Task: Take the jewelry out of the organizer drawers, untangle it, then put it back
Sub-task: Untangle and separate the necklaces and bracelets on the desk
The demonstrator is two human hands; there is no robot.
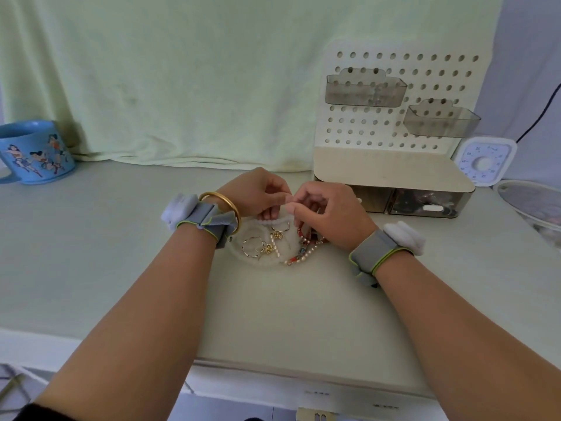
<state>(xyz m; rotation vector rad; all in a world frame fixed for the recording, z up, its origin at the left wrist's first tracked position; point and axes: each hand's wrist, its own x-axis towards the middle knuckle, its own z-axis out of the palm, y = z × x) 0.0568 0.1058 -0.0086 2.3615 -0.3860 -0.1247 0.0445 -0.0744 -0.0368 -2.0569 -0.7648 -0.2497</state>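
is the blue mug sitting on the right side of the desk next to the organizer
No, the blue mug stands at the far left edge of the desk, while the organizer is on the right.

A pale green table (pixel 91 268) fills most of the view, its near edge running across the bottom. Behind its far edge hangs a light green cloth (pixel 182 80), creased and draped down onto the tabletop, covering the wall from the left to past the middle. At the far right a bluish-white wall (pixel 534 56) shows, with a dark cable (pixel 543 113) running down it. A blue mug (pixel 33 153) with cartoon figures stands at the far left. A white square timer (pixel 485 161) stands at the far right, and near it 1 clear round dish (pixel 528 202) sits at the table's right edge. Light is soft and even. At the near left corner, a patch of tiled floor (pixel 12 387) shows.
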